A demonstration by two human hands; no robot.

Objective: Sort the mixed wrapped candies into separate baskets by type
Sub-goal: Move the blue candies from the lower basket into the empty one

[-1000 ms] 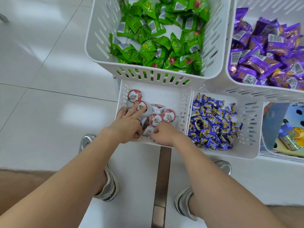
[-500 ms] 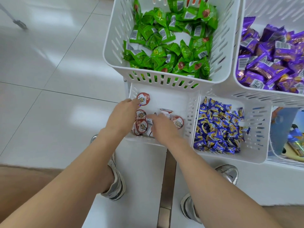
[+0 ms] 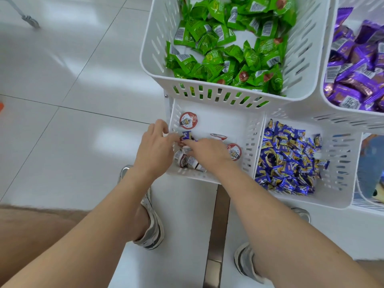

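Green-wrapped candies [image 3: 226, 53] filling the upper left basket [image 3: 207, 94], purple-wrapped candies [image 3: 353, 65] the upper right basket [image 3: 353, 121], blue-and-yellow candies [image 3: 286, 161] the lower right basket [image 3: 336, 163]. Round lidded cups [image 3: 188, 120] in the lower left basket [image 3: 252, 146], with one small blue-wrapped candy [image 3: 186, 135] among them. Left hand [image 3: 154, 146] and right hand [image 3: 209, 152] both at that basket, fingertips meeting at the blue-wrapped candy; left thumb spread apart, right fingers bent down; cannot tell which hand grips it.
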